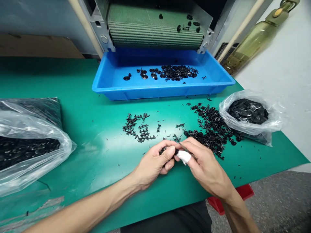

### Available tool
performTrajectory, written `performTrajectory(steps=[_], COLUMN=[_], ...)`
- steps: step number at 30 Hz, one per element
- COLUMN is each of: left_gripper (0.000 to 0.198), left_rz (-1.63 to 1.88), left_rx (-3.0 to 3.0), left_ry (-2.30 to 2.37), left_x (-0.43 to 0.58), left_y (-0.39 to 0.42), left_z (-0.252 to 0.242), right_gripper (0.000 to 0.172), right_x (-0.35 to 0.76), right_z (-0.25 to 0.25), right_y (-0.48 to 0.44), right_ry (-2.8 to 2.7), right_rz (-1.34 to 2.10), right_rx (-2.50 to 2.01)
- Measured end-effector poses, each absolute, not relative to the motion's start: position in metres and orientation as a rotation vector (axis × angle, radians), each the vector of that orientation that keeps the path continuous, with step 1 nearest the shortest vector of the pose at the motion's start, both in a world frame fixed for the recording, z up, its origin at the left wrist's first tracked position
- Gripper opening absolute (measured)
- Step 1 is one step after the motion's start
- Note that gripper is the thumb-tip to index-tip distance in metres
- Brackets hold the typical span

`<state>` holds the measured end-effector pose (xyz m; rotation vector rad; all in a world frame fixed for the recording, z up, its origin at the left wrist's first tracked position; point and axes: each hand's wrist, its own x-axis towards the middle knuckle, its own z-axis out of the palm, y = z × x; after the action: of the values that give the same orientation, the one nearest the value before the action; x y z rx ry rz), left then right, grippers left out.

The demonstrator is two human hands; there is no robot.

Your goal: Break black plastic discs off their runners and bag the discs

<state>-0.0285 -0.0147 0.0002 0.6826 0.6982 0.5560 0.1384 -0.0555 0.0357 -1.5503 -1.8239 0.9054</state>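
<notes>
My left hand (155, 161) and my right hand (201, 161) meet above the green table (85, 129) near its front edge. Both are closed on one small black plastic part (170, 150) pinched between the fingertips. White tape wraps my right thumb (184, 157). Just beyond my right hand lies a heap of black plastic parts (211, 127). A smaller scatter of black sprue pieces (139, 127) lies beyond my left hand.
A blue tray (218, 81) with several black parts sits under a green conveyor belt (155, 27) at the back. A plastic bag of black discs (247, 113) is at the right, another bag (29, 149) at the left. A yellow bottle (257, 35) leans at the back right.
</notes>
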Motion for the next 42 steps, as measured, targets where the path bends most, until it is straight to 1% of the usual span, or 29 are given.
performTrajectory(steps=[3, 6, 10, 15, 21, 26, 33, 35, 37, 40, 42], left_gripper=[0.024, 0.022, 0.024, 0.023, 0.025, 0.026, 0.027, 0.029, 0.029, 0.027, 0.025], left_rz=[0.580, 0.597, 0.628, 0.658, 0.674, 0.678, 0.648, 0.671, 0.700, 0.744, 0.784], left_rx=[0.635, 0.615, 0.622, 0.638, 0.629, 0.626, 0.764, 0.838, 0.886, 0.903, 0.882], left_ry=[0.700, 0.718, 0.724, 0.742, 0.764, 0.775, 0.871, 0.918, 0.956, 0.977, 0.982], left_x=[-0.029, -0.027, -0.026, -0.026, -0.026, -0.027, -0.028, -0.027, -0.026, -0.025, -0.024], left_y=[-0.014, -0.014, -0.016, -0.018, -0.019, -0.018, -0.021, -0.023, -0.026, -0.028, -0.027], left_z=[0.000, 0.000, -0.002, -0.005, -0.006, -0.005, -0.004, -0.003, -0.004, -0.005, -0.004], right_gripper=[0.033, 0.028, 0.026, 0.025, 0.031, 0.032, 0.032, 0.034, 0.032, 0.027, 0.026], right_x=[0.140, 0.138, 0.131, 0.128, 0.125, 0.122, 0.105, 0.103, 0.102, 0.102, 0.103], right_z=[0.030, 0.029, 0.032, 0.035, 0.036, 0.036, 0.025, 0.021, 0.019, 0.016, 0.015], right_y=[-0.066, -0.078, -0.084, -0.083, -0.084, -0.086, -0.091, -0.090, -0.087, -0.079, -0.075], right_ry=[-1.827, -1.907, -2.167, -2.248, -2.265, -2.256, -2.185, -2.187, -2.126, -1.891, -1.712], right_rz=[0.702, 0.456, 0.261, 0.148, 0.177, 0.122, -0.153, -0.131, 0.023, 0.483, 0.722], right_rx=[-1.622, -1.763, -1.708, -1.710, -1.764, -1.764, -1.937, -1.967, -1.983, -1.967, -1.962])
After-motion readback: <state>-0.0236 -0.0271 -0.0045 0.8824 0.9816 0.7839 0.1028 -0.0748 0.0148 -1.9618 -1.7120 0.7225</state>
